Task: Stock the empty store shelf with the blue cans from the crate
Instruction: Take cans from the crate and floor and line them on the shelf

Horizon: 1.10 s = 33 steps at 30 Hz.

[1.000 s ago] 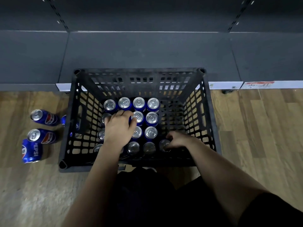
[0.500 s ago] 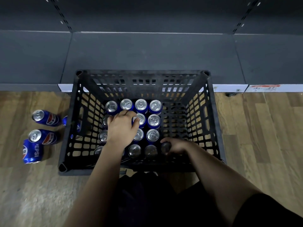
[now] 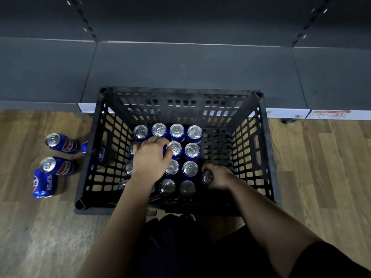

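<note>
A black slatted crate [image 3: 267,157] stands on the wooden floor against the low grey shelf [image 3: 190,67]. Several blue cans [image 3: 192,151] with silver tops stand upright in rows in its left and middle part. My left hand [image 3: 150,159] reaches down into the crate and curls over a can in the second row, hiding it. My right hand [image 3: 219,177] grips a can [image 3: 207,176] at the right end of the near rows, low in the crate.
Three blue cans [image 3: 60,142] lie or stand on the floor left of the crate, and a further one shows partly behind its left wall. White price strips [image 3: 329,114] run along the shelf's front edge. My dark-clothed knees are just below the crate.
Both hands have stayed on their cans with hardly any shift. The view has dropped slightly, so crate and shelf sit lower in the frame.
</note>
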Available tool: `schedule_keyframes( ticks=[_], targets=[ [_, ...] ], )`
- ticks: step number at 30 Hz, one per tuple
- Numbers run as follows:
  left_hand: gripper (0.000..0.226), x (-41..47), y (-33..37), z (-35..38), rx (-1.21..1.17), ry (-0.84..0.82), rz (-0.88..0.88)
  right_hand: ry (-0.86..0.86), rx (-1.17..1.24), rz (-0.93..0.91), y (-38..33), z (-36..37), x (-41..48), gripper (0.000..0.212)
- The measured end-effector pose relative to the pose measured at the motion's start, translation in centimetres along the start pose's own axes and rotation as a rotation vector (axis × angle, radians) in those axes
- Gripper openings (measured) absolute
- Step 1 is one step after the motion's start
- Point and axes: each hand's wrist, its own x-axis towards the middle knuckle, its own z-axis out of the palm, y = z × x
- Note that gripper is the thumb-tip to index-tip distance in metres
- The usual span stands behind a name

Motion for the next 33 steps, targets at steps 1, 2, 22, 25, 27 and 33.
schedule_keyframes(
  ticks=[1,2,22,25,27,33],
  targets=[
    [0.027,0.0,0.0,0.0,0.002,-0.001,-0.001,0.011,0.004,-0.001,-0.1,-0.1,0.0,0.070],
    [0.027,0.0,0.0,-0.1,0.004,-0.002,-0.001,0.023,0.010,-0.003,-0.2,-0.3,-0.1,0.070],
    [0.024,-2.0,8.1,-18.3,0.028,-0.032,0.026,0.239,0.388,-0.069,-7.3,-13.8,-16.0,0.055],
    [0.025,-2.3,11.2,-25.7,0.034,-0.021,0.035,0.270,0.456,-0.086,-10.3,-19.3,-22.2,0.048],
    [0.024,-2.6,13.1,-30.6,0.024,-0.008,0.048,0.307,0.494,-0.091,-12.3,-23.0,-26.3,0.045],
    [0.026,-2.5,19.1,-44.4,0.035,0.033,0.143,0.454,0.623,-0.152,-18.2,-33.8,-38.1,0.042]
  ],
)
